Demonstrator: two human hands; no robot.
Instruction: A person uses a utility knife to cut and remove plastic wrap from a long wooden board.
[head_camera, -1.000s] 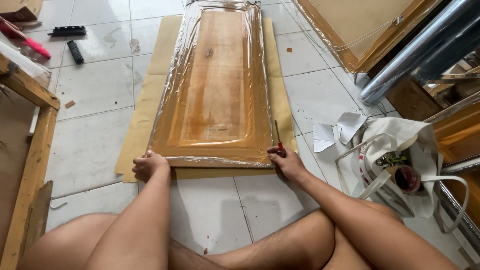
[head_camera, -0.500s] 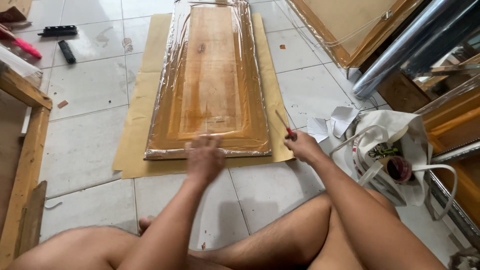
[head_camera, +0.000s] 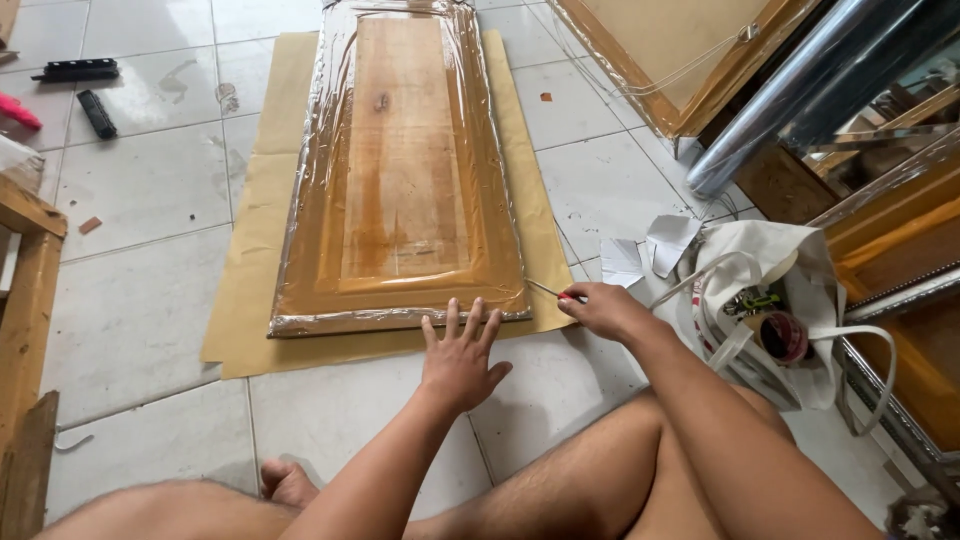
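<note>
Grip first: your right hand (head_camera: 605, 312) is pinched shut on a thin red-handled blade (head_camera: 556, 293), its tip at the near right corner of the plastic-wrapped wooden door panel (head_camera: 400, 170). Your left hand (head_camera: 460, 355) is open, fingers spread, holding nothing, fingertips at the panel's near edge.

Panel lies flat on the floor, long axis running away from you, on a sheet of brown kraft paper (head_camera: 245, 300) that shows on both long sides and the near end. Wrap is shiny and wrinkled, bunched along the edges.

Advice, as judgement: plant the spread left hand firmly on the wrap just beside the corner so the film stays taut, and keep those fingers behind the blade's line. Hold the blade shallow so it rides the film and not the varnished wood.

Further out: white tote bag (head_camera: 770, 300) with a tape roll (head_camera: 785, 335) to your right, paper scraps (head_camera: 650, 250) near it, a wooden frame (head_camera: 25, 290) at left.
</note>
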